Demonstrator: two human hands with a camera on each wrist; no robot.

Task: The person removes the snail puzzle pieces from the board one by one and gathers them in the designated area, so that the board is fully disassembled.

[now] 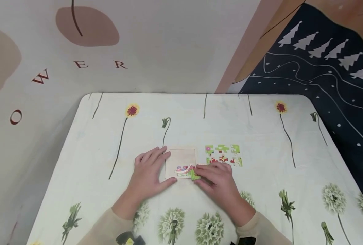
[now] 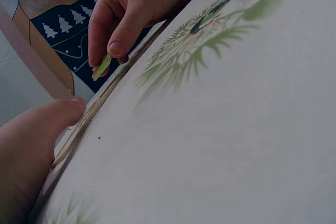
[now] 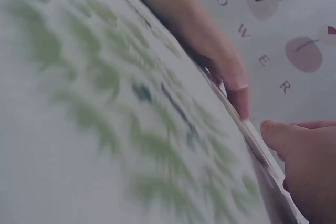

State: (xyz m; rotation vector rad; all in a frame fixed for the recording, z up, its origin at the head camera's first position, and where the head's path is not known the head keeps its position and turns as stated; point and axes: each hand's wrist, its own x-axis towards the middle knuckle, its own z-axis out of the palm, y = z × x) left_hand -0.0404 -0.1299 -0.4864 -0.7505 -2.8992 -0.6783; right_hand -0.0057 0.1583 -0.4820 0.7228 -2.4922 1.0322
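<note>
A shallow wooden puzzle tray lies on the table in the head view. Several joined pink and purple pieces sit along its lower edge. My left hand rests at the tray's left side, fingers spread over the rim and thumb by the lower left corner. Between thumb and fingers, my right hand pinches a green puzzle piece over the tray's lower right corner. The left wrist view shows that green piece tilted above the rim. In the right wrist view, the right thumb hides the piece.
To the right of the tray, loose puzzle pieces lie in two rows, the lower one partly covered by my right hand. A white cloth with printed flowers covers the table. A patterned wall stands behind its far edge.
</note>
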